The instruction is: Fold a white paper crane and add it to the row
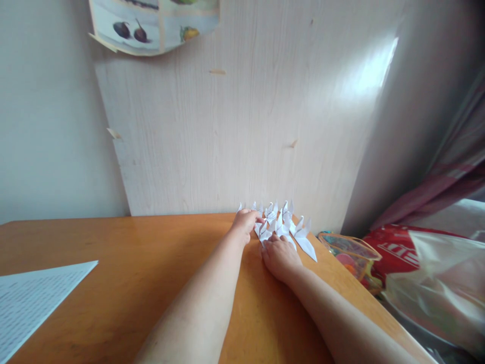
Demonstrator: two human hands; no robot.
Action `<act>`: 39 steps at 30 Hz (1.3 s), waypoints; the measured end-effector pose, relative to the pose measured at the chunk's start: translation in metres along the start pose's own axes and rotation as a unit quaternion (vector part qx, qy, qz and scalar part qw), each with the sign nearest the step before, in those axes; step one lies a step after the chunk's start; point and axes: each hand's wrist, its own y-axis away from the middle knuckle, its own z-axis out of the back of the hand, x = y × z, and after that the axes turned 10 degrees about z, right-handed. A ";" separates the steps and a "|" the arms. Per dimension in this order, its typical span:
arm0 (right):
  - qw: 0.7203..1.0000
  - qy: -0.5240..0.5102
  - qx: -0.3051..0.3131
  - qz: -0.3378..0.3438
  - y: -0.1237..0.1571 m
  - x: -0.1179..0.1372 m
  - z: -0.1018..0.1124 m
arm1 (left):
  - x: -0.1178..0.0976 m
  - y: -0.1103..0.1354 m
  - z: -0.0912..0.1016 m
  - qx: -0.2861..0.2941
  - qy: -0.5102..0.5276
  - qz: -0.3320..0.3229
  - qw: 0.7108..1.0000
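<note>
Several folded white paper cranes stand close together at the far right corner of the wooden table. My left hand reaches in from the left side of the group, its fingers closed at the edge of a front paper crane. Low in front of that same crane, my right hand rests near the tabletop with curled fingers against its paper. The fingertips of both hands are partly hidden. Just right of my right hand sits another crane, one wing pointing toward me. A further crane stands behind.
A printed sheet lies at the table's left. Behind the table stands a pale wood-grain board with a fruit picture on it. Beyond the right edge are a red bag, a clear plastic bag and a curtain.
</note>
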 end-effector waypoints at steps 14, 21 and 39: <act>1.000 -0.002 -0.001 -0.002 -0.001 0.000 0.000 | -0.006 0.005 0.001 0.005 0.044 0.044 0.998; 1.000 -0.002 -0.001 -0.005 0.000 -0.001 -0.001 | -0.003 0.003 0.002 0.002 0.046 0.041 0.998; 1.000 0.000 -0.003 -0.005 -0.001 -0.001 -0.002 | 0.002 -0.002 0.003 -0.016 0.040 0.034 0.999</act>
